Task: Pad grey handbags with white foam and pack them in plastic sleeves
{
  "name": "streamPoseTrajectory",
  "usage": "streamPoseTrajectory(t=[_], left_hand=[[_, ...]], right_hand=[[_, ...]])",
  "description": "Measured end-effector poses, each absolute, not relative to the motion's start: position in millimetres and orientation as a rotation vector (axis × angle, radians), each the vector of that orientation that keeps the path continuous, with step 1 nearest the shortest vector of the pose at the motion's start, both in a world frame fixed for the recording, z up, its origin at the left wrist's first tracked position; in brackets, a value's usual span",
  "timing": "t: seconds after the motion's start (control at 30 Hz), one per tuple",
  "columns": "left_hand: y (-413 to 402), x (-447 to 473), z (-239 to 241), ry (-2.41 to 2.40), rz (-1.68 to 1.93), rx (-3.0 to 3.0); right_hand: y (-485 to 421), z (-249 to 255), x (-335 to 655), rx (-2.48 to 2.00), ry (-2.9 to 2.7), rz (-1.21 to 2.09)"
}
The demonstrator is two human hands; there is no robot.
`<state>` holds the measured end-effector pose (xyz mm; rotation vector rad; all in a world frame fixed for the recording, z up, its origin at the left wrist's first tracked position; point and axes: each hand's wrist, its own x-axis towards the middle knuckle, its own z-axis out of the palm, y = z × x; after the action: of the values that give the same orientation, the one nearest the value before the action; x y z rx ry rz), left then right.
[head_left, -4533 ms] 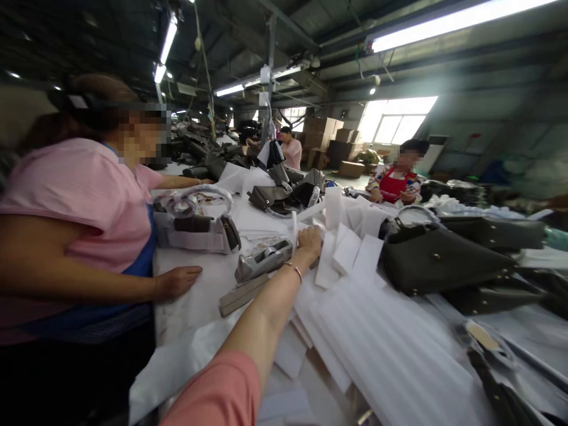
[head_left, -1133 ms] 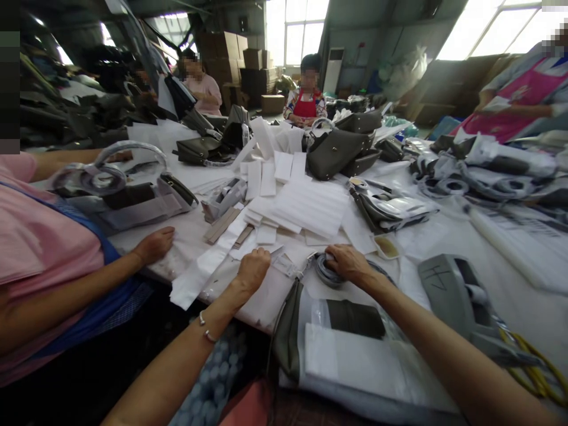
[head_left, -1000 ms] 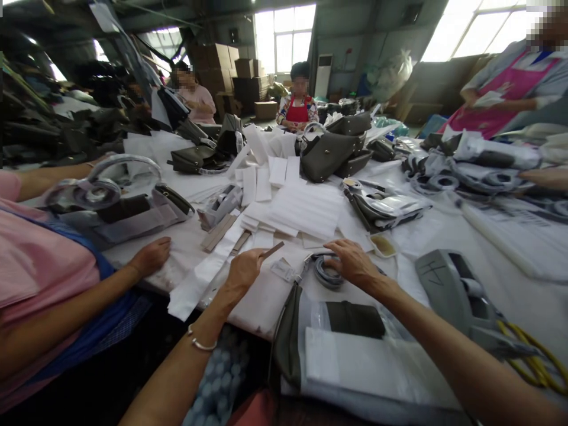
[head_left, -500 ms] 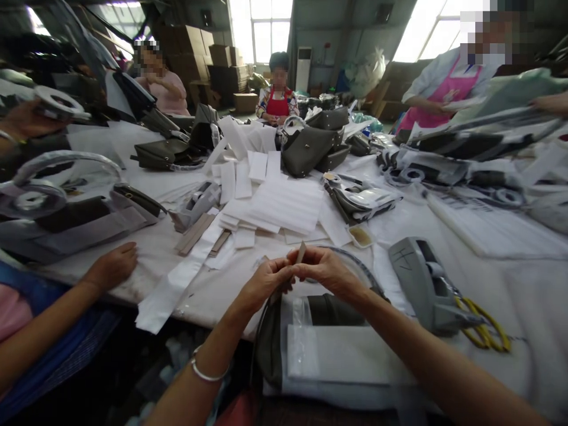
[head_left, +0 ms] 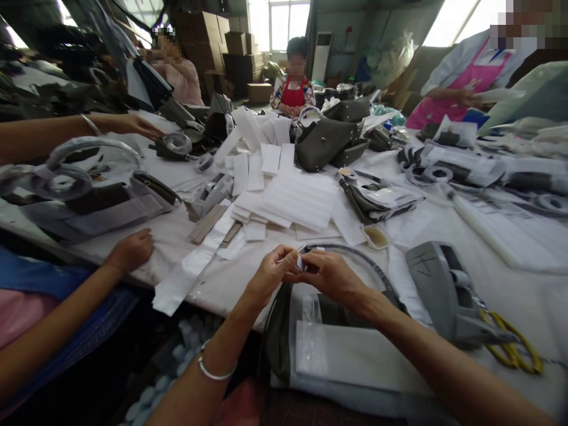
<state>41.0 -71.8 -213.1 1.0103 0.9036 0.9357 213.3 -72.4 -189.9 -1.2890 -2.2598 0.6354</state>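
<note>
In the head view my left hand (head_left: 277, 266) and my right hand (head_left: 331, 273) meet above the near table edge, fingertips pinched together. Between them shows a small pale strip (head_left: 300, 262), mostly hidden by the fingers. Just below lies a dark olive handbag (head_left: 277, 337), with a white padded sheet (head_left: 350, 355) and clear plastic on its front. The bag's plastic-wrapped handle (head_left: 370, 260) arches behind my right hand. To the right rests a grey tape dispenser (head_left: 428, 290), with yellow-handled scissors (head_left: 510, 349) against it.
White foam sheets (head_left: 302, 198) pile up mid-table, near grey-brown card strips (head_left: 208, 225) and a small dish (head_left: 376, 236). More olive bags (head_left: 326, 142) lie behind. At the left are a co-worker's fist (head_left: 131, 251) and another person's outstretched hand (head_left: 133, 125). Several people stand or sit around.
The view has shifted, so the scene sits further right. The strip's upright tip between my fingers now shows less. At the left, the hand that held a tape roll now reaches over the bags.
</note>
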Motion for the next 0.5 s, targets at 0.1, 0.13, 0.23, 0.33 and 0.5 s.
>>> streamPoseTrajectory(t=[0.1,0.13,0.23,0.33,0.5], left_hand=[[-71,41,-217,0.829,0.925,0.886],[-70,41,-219,0.805,0.925,0.853],[-69,41,-226,0.774,0.919,0.779],[-69,39,-230,0.868,0.943,0.832],[-61,12,-226,1.161,1.120,1.078]], right_hand=[[-71,-195,215,-1.272,-2.247,0.643],[-71,-196,216,-1.267,-2.241,0.642],[-70,-199,217,-1.259,-2.224,0.656],[-70,-200,219,-1.259,-2.131,0.727],[-66,-194,228,-1.300,-1.695,0.993]])
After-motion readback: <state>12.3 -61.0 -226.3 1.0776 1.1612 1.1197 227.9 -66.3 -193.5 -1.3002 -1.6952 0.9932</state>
